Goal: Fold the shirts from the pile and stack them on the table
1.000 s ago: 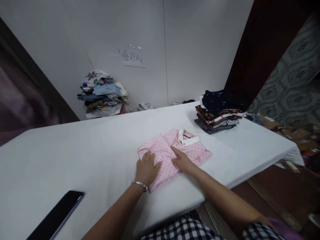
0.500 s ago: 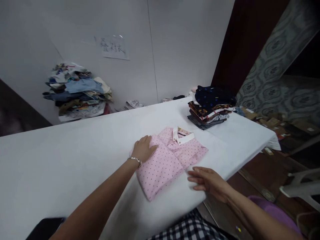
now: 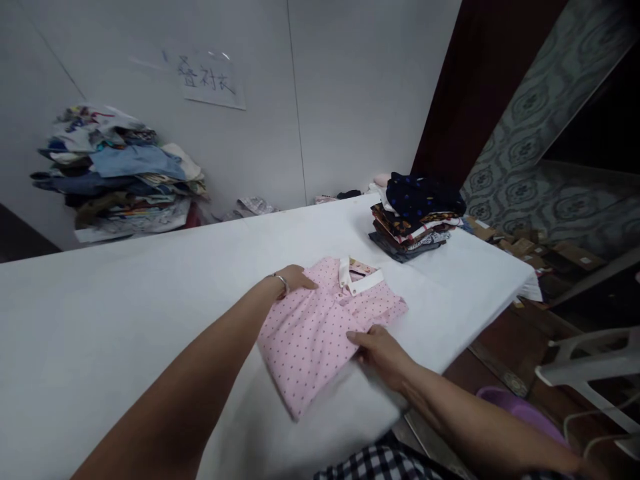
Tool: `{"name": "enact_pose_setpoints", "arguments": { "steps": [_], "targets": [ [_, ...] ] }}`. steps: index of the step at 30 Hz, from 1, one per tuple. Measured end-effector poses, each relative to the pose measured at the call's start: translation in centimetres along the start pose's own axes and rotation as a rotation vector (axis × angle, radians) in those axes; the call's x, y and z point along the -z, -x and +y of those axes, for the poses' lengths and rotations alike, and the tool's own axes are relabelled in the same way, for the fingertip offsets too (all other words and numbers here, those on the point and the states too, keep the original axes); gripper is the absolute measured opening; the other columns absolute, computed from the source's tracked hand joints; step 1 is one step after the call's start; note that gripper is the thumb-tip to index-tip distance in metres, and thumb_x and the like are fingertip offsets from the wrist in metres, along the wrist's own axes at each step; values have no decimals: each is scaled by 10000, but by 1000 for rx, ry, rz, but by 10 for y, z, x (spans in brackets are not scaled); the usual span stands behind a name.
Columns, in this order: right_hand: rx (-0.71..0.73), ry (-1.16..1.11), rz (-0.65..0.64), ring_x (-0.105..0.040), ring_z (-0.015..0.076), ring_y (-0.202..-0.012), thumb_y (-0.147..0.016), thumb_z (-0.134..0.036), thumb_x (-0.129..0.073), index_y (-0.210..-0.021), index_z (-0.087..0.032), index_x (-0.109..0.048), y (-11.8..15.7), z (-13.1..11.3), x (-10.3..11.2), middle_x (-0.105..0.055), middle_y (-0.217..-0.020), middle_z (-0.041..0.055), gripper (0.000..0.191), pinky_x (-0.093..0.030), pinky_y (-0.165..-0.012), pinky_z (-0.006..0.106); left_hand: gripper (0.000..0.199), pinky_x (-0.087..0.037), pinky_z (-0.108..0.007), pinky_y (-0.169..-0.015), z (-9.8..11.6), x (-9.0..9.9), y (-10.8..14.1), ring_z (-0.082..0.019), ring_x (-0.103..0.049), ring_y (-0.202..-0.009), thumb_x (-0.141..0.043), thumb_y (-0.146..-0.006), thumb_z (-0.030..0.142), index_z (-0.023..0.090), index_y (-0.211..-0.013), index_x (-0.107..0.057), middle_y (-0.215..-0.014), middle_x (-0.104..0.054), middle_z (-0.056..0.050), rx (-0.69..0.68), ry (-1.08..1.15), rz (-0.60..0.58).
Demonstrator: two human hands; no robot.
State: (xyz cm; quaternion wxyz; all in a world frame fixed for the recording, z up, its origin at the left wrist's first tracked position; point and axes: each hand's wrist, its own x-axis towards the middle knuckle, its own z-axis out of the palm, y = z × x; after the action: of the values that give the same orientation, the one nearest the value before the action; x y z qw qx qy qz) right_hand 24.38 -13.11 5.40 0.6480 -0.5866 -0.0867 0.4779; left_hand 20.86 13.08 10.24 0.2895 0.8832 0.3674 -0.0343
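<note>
A pink dotted shirt (image 3: 313,340) with a white collar lies folded on the white table (image 3: 150,300), its collar toward the back right. My left hand (image 3: 296,277) is closed on the shirt's upper left edge, with the thumb on top and the other fingers hidden at the cloth. At the right edge my right hand (image 3: 373,347) grips the fabric, thumb above and fingers beneath. The lower corner of the shirt points toward me.
Folded clothes (image 3: 417,213) are stacked at the table's back right. A tall, uneven heap of clothes (image 3: 130,173) stands behind the table at left. A white plastic chair (image 3: 595,367) and a purple basin (image 3: 520,413) are at lower right.
My right hand has moved left onto the shirt's edge and closed on it. My left hand has closed on the upper left edge. The shirt's lower part has shifted slightly toward me.
</note>
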Motion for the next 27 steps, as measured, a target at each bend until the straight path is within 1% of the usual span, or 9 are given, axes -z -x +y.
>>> {"name": "enact_pose_setpoints", "arguments": {
  "steps": [3, 7, 10, 12, 14, 18, 20, 23, 27],
  "targets": [
    [200, 94, -53, -627, 176, -710, -662, -322, -749, -832, -137, -692, -9, -28, -3, -710, -763, 47, 258, -491, -724, 311, 675, -520, -377, -611, 3, 34, 18, -336, -652, -907, -727, -551, 551, 150, -1086, -635, -1107, -667, -197, -17, 110, 51],
    [524, 201, -120, -637, 230, -979, -672, -267, -708, -987, -184, -707, -19, -91, -13, -726, -1009, 43, 325, -463, -911, 377, 521, -487, -288, -639, 5, 89, 66, -211, -627, -786, -717, -596, 539, 174, -959, -634, -845, -676, -54, -265, 292, 430],
    [721, 252, -139, -603, 229, -1080, -686, -261, -698, -981, -185, -719, -22, -120, -21, -703, -1102, 45, 306, -432, -971, 367, 359, -474, -267, -653, -5, 101, 113, -172, -600, -748, -711, -641, 473, 185, -834, -620, -774, -645, -7, -428, 326, 646],
    [746, 328, -127, -602, 240, -1081, -705, -289, -684, -953, -166, -726, -22, -113, -20, -710, -1081, 56, 279, -435, -967, 370, 281, -482, -281, -704, -23, 83, 143, -171, -604, -774, -689, -687, 428, 192, -823, -617, -808, -659, -8, -490, 260, 699],
    [685, 471, -93, -624, 262, -1022, -717, -311, -651, -874, -152, -733, -23, -86, -13, -732, -986, 60, 238, -461, -925, 390, 240, -494, -306, -748, -47, 46, 170, -185, -620, -819, -647, -741, 400, 196, -865, -625, -878, -682, -31, -504, 173, 672],
    [648, 733, -212, -613, 274, -1024, -706, -239, -582, -839, -205, -739, -18, -10, 13, -729, -985, 41, 209, -461, -924, 421, 163, -515, -350, -809, -91, -44, 212, -211, -632, -911, -572, -797, 312, 219, -901, -656, -976, -698, -63, -496, 116, 396],
    [656, 791, -276, -586, 277, -1075, -693, -194, -576, -830, -238, -742, -11, 13, 25, -719, -1019, 39, 219, -424, -974, 438, 142, -507, -382, -871, -100, -70, 228, -233, -616, -996, -579, -792, 320, 238, -866, -669, -1033, -690, -62, -436, 168, 259],
    [561, 762, -317, -557, 288, -1123, -705, -199, -606, -885, -254, -738, 1, 15, 37, -699, -1085, 46, 230, -387, -1014, 452, 186, -492, -404, -921, -101, -76, 244, -253, -594, -1062, -584, -787, 423, 267, -828, -677, -1096, -675, -49, -235, 341, 208],
    [310, 479, -287, -550, 273, -1157, -754, -336, -659, -1214, -246, -612, 6, -13, 45, -627, -1245, 54, 471, -396, -1013, 427, 390, -534, -377, -734, -94, -59, 237, -236, -660, -803, -495, -801, 571, 227, -902, -647, -828, -707, -47, 122, 612, 270]
  ]
}}
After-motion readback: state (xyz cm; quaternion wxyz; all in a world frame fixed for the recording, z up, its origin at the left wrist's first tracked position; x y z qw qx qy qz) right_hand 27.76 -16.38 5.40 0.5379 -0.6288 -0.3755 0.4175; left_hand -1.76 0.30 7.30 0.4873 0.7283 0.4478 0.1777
